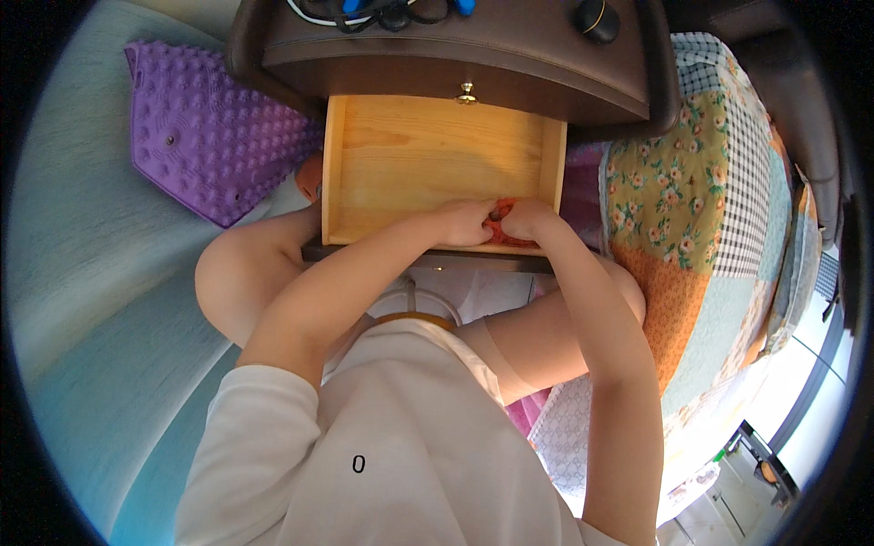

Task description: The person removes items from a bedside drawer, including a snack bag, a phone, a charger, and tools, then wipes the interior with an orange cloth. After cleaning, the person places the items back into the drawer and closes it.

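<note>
An open wooden drawer (437, 150) of a dark brown leather-covered cabinet stands out before me, between my knees. In its near right corner lies a red item (509, 235) with an open, net-like look; what it is I cannot tell. My left hand (466, 222) touches its left side, fingers bent against it. Over its right side is my right hand (529, 220), its fingers curled down and mostly hidden. Whether either hand grips the red item cannot be made out.
Cables with blue parts (396, 13) and a black mouse-like object (597, 20) rest on the cabinet top (505, 34). A brass knob (466, 94) is on the cabinet front. A purple studded mat (205, 130) leans at left. Patchwork fabric (672, 184) covers furniture at right.
</note>
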Motion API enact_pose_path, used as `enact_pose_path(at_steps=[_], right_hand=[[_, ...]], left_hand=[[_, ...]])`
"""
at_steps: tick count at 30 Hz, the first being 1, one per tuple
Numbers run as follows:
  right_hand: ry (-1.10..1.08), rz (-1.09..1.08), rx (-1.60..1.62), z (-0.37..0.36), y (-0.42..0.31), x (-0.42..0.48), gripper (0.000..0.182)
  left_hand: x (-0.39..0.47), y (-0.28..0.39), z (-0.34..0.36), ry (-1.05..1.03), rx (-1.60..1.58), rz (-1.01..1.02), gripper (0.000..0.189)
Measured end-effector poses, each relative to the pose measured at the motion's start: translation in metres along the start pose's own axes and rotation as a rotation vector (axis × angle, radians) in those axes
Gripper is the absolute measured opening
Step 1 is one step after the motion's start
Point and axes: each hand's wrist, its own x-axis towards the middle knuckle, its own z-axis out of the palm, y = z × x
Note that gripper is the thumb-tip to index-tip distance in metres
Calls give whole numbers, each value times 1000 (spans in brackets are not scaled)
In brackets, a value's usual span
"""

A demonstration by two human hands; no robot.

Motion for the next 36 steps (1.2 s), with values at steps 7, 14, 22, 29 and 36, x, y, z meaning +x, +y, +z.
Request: enact_pose_path(at_steps=[7, 14, 22, 29, 36], right_hand=[[4, -78, 1, -1, -11, -2, 42], [40, -282, 134, -2, -82, -11, 41], [114, -479, 319, 15, -149, 1, 38], [166, -525, 404, 16, -140, 2, 36], [67, -539, 355, 6, -142, 20, 37]], left_hand=[[-13, -21, -11, -134, -33, -11, 42], [-66, -67, -43, -226, 213, -60, 35], [-107, -52, -66, -566, 937, -346, 29], [-98, -60, -80, -482, 1413, -180, 25], [-91, -58, -112, -395, 1121, -262, 20]])
